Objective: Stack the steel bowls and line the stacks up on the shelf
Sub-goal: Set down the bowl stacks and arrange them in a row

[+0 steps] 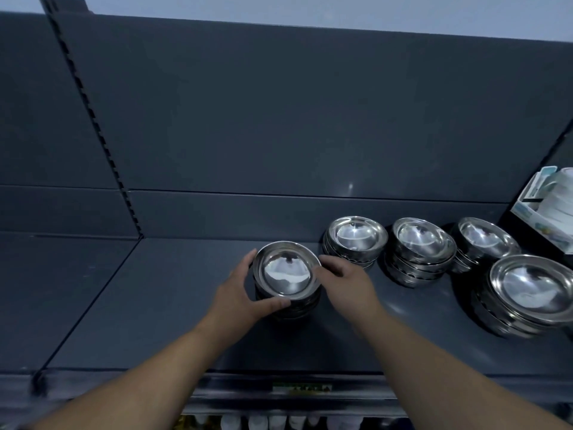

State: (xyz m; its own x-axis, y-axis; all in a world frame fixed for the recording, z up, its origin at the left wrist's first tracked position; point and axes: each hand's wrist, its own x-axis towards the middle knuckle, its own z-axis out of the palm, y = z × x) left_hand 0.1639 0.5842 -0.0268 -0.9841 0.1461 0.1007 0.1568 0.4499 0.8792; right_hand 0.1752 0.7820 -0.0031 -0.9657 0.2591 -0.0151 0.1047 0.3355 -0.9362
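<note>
A stack of steel bowls point(286, 274) stands in the middle of the dark shelf point(155, 305). My left hand point(242, 293) grips its left side, fingers behind the rim and thumb curled under the front. My right hand point(344, 280) holds its right side with curled fingers. Three more bowl stacks line the back: one point(356, 237) just right of my hands, a taller tilted one point(421, 246), and a third point(483, 240). A larger stack point(533, 287) sits nearer the front at far right.
A white box with stacked white dishes point(548, 206) stands at the far right on the shelf. The slotted upright post point(93, 119) divides the shelf bays at left. A price rail point(300, 389) runs along the front edge; white items show on the shelf below.
</note>
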